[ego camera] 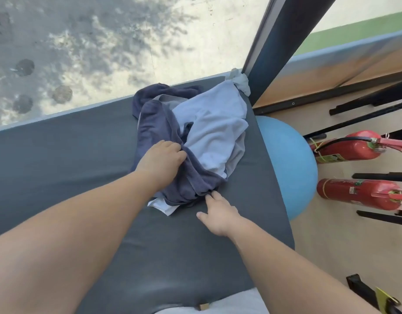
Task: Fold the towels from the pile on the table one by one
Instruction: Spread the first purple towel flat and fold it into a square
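Table (59, 155) runs from 9 to 3 o'clock, its far edge against the window (104, 41) at 12. The pile (195, 141) sits on the table toward the 1 o'clock corner. In the pile, the first towel (154, 123) lies on the 9 o'clock side and the second towel (216, 132) lies over it at 3. A small cloth (241, 83) lies behind the pile, against the post (284, 48). Left hand (161, 159) grips the first towel at the pile's 8 o'clock. Right hand (218, 214) is on the table at the pile's 6 o'clock, fingertips touching the hem. On the floor (331, 245), at 3 o'clock off the table, is a ball (288, 164). Beyond the ball at 3 lie the far extinguisher (347, 148) and, in front of it, the near extinguisher (358, 194).
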A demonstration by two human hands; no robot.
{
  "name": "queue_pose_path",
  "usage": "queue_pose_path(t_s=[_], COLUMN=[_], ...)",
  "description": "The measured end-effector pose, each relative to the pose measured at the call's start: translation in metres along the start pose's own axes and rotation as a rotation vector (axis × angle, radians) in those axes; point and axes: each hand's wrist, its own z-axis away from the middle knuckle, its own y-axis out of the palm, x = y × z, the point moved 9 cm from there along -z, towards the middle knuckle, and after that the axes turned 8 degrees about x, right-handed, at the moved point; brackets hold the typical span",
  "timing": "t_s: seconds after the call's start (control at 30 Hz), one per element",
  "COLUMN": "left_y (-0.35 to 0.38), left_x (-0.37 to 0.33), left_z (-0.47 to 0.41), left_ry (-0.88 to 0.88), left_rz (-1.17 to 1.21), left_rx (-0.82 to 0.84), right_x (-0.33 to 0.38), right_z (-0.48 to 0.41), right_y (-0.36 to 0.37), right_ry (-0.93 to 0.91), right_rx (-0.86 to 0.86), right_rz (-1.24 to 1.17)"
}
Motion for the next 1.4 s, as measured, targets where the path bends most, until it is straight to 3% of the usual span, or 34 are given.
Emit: queue_pose_path(t_s=[0.2,0.27,0.37,0.43,0.53,0.67,0.87,0.97,1.2,1.4], left_y=[-0.007,-0.009,-0.002,-0.012,-0.047,-0.088,-0.123,-0.132,-0.136,-0.076], left_x=[-0.007,-0.008,-0.020,-0.034,-0.058,-0.062,-0.065,-0.076,-0.103,-0.138], left_z=[0.005,0.015,0.038,0.055,0.083,0.130,0.194,0.218,0.284,0.339], left_ry=[0.058,0.062,0.090,0.128,0.214,0.150,0.042,0.044,-0.081,-0.293], left_rz=[-0.009,0.098,0.182,0.257,0.406,0.530,0.625,0.707,0.794,0.936], left_rx=[-0.080,-0.040,0.186,0.211,0.039,-0.203,-0.290,-0.283,-0.337,-0.186], right_x=[0.009,0.007,0.011,0.021,0.039,0.047,0.044,0.035,-0.024,-0.078], right_z=[0.044,0.066,0.103,0.129,0.170,0.225,0.291,0.305,0.284,0.284], right_y=[-0.026,-0.035,-0.049,-0.054,-0.057,-0.063,-0.063,-0.052,0.005,0.029], right_ry=[-0.164,-0.188,-0.254,-0.316,-0.393,-0.402,-0.387,-0.293,-0.085,-0.178], right_rx=[-0.004,-0.043,-0.170,-0.257,-0.394,-0.673,-0.870,-0.870,-0.579,-0.601], right_rz=[-0.193,-0.258,-0.373,-0.391,-0.469,-0.491,-0.318,-0.153,0.048,0.027])
